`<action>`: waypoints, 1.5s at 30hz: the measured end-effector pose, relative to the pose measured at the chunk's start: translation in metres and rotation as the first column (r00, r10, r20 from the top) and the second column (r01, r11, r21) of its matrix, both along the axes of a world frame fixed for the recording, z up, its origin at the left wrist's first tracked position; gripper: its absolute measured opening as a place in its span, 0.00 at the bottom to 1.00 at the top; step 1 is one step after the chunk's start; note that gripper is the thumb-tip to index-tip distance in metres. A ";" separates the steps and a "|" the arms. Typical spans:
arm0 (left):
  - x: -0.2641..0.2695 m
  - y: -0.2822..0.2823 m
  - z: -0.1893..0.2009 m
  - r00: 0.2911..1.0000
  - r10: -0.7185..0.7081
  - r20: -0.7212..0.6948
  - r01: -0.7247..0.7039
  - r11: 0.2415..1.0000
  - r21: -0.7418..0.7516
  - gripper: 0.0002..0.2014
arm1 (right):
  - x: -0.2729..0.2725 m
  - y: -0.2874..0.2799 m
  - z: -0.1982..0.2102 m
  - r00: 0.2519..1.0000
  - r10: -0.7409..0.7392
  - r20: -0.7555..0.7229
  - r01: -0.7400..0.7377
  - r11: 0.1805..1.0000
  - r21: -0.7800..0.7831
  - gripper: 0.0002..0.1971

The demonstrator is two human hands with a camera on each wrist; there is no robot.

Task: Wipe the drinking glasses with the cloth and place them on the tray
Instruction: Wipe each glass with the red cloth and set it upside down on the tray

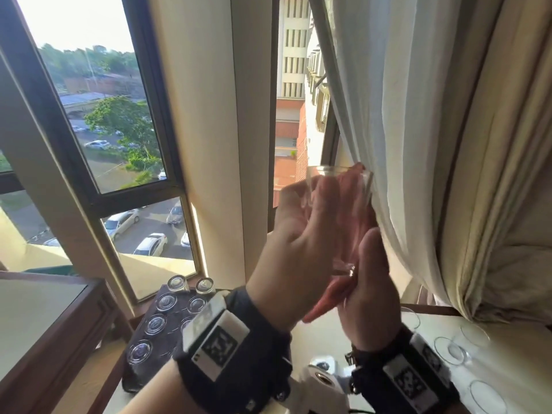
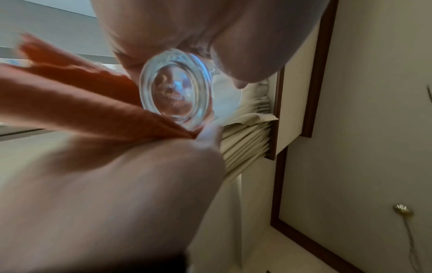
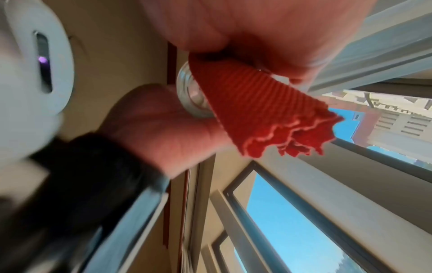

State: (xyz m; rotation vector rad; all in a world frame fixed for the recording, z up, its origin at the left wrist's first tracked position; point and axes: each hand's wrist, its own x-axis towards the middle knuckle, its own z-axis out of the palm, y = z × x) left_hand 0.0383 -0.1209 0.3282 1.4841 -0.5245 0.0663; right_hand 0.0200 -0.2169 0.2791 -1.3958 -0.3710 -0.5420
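1. head view: glass [image 1: 339,204] held up near the curtain [image 1: 397,130], rim upward, well above the bench [image 1: 343,327]. left hand [image 1: 298,249] curled round the glass wall. right hand [image 1: 370,288] pinching the cloth [image 1: 325,303] against the glass near its base.
2. wiping step in hand, by the look of it. best done by turning the glass with the left grip while pressing cloth along the wall, then pushing a fold inside to reach the bottom.
3. worth keeping bare fingertips low on the wall to spare the rim from prints; smooth glass likely slippery, so firm but not crushing hold.
4. left wrist view: thick, round, clear base [image 2: 175,88], ringed like a lens; walls thin and transparent.
5. right wrist view: cloth red, ribbed weave, frayed wavy edge, soft and folded in layers.
6. tray [image 1: 155,348] dark, at lower left on the bench, carrying upturned glasses in rows; more glasses [image 1: 451,351] standing at right, seemingly unwiped.
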 end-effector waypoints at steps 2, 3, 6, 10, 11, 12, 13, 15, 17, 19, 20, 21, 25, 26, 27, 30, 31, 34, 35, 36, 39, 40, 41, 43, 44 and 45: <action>0.000 -0.004 -0.004 1.000 -0.008 0.009 0.008 1.000 0.010 0.32 | 0.004 -0.008 0.008 0.997 -0.076 0.023 0.077 0.997 -0.019 0.33; 0.003 -0.004 -0.006 1.000 0.008 0.009 -0.008 1.000 0.014 0.34 | 0.003 -0.010 0.007 0.991 -0.129 0.026 0.130 0.991 -0.042 0.30; 0.017 0.001 -0.004 0.997 0.070 -0.027 -0.070 0.997 0.011 0.34 | -0.008 0.002 -0.009 0.984 -0.174 -0.035 0.167 0.973 -0.159 0.44; 0.018 0.008 0.002 0.994 0.038 -0.099 -0.045 0.997 -0.068 0.28 | -0.014 0.009 -0.025 0.985 -0.079 -0.151 0.069 0.995 -0.069 0.29; 0.013 0.007 0.000 0.997 0.017 -0.071 -0.021 0.999 -0.048 0.28 | -0.011 0.006 -0.019 0.991 -0.045 -0.123 0.040 0.998 -0.044 0.28; 0.006 0.004 -0.002 0.999 -0.007 -0.034 0.006 1.000 -0.026 0.30 | -0.006 0.002 -0.014 0.998 -0.007 -0.065 0.006 1.000 -0.023 0.31; 0.001 0.002 -0.005 1.000 -0.024 0.005 0.024 1.000 -0.006 0.31 | -0.002 -0.004 -0.009 1.000 0.019 -0.012 -0.019 1.000 0.002 0.34; -0.004 -0.004 -0.006 0.999 -0.053 -0.008 0.053 0.998 -0.015 0.31 | 0.000 -0.012 0.001 1.000 0.003 0.010 -0.003 1.000 0.011 0.39; 0.004 -0.007 -0.005 0.998 -0.039 -0.051 0.039 0.999 0.001 0.34 | -0.004 -0.012 0.002 0.991 -0.130 -0.037 0.129 0.991 -0.034 0.39; 0.012 -0.005 0.003 0.994 0.017 -0.112 -0.020 0.999 -0.027 0.39 | -0.012 -0.007 -0.007 0.985 -0.165 -0.048 0.160 0.983 -0.087 0.33; 0.014 -0.002 0.009 0.988 0.037 -0.147 -0.045 0.998 -0.052 0.41 | -0.018 -0.002 -0.011 0.989 -0.133 -0.057 0.127 0.987 -0.099 0.35; 0.018 0.000 0.011 0.984 0.051 -0.172 -0.060 0.997 -0.048 0.41 | -0.022 0.001 -0.016 0.990 -0.108 -0.091 0.100 0.991 -0.087 0.39; 0.005 0.002 0.013 0.987 0.030 -0.155 -0.033 0.999 -0.014 0.30 | -0.017 -0.001 -0.026 0.987 -0.043 -0.153 0.038 0.999 -0.035 0.46; 0.001 -0.001 0.006 0.989 0.002 -0.149 -0.001 1.000 0.007 0.51 | -0.012 -0.006 -0.021 0.992 -0.021 -0.128 0.019 1.000 -0.022 0.44; -0.003 -0.007 -0.006 0.992 -0.046 -0.118 0.045 0.999 -0.014 0.41 | -0.009 -0.011 -0.012 0.992 -0.012 -0.127 0.014 1.000 0.012 0.46; -0.011 -0.013 -0.021 1.000 -0.021 -0.016 0.022 0.997 0.072 0.39 | -0.006 -0.030 0.013 0.950 -0.035 -0.312 0.078 0.989 0.128 0.69; -0.011 -0.015 -0.023 1.000 -0.015 -0.012 0.015 0.996 0.084 0.35 | -0.006 -0.033 0.015 0.949 -0.077 -0.305 0.107 0.991 0.081 0.65; -0.007 -0.010 -0.012 0.999 0.001 -0.049 -0.001 1.000 0.002 0.28 | -0.015 -0.023 0.005 0.977 -0.202 -0.061 0.196 0.976 -0.100 0.43; -0.004 -0.008 -0.009 0.998 -0.013 -0.061 0.012 1.000 -0.017 0.27 | -0.018 -0.017 -0.005 0.974 -0.219 -0.051 0.213 0.971 -0.112 0.44; -0.002 -0.003 -0.005 0.998 -0.030 -0.049 0.029 0.999 -0.031 0.27 | -0.021 -0.009 -0.012 0.977 -0.192 -0.098 0.181 0.977 -0.115 0.46; -0.002 -0.001 0.001 1.000 -0.010 -0.011 0.010 1.000 -0.007 0.27 | -0.015 -0.002 -0.017 0.988 -0.055 -0.143 0.053 0.998 -0.018 0.38; -0.006 -0.003 0.000 1.000 -0.016 0.018 0.016 1.000 0.016 0.28 | -0.013 -0.005 -0.012 0.992 -0.002 -0.123 0.003 1.000 0.007 0.37; -0.008 -0.005 -0.003 1.000 -0.008 0.017 0.007 1.000 0.023 0.28 | -0.010 -0.010 -0.006 0.996 0.016 -0.088 -0.014 1.000 0.018 0.38; -0.011 -0.007 -0.006 1.000 -0.006 -0.029 0.006 1.000 0.013 0.30 | -0.006 -0.019 -0.002 0.994 0.026 -0.108 -0.021 0.999 0.043 0.48; -0.011 -0.008 -0.006 0.999 -0.003 -0.051 0.004 1.000 0.015 0.30 | -0.005 -0.020 -0.003 0.990 0.023 -0.142 -0.014 0.998 0.064 0.53; -0.009 -0.007 -0.007 0.998 0.014 -0.059 -0.011 0.999 0.045 0.29 | -0.005 -0.017 -0.005 0.991 0.008 -0.133 0.000 0.998 0.057 0.50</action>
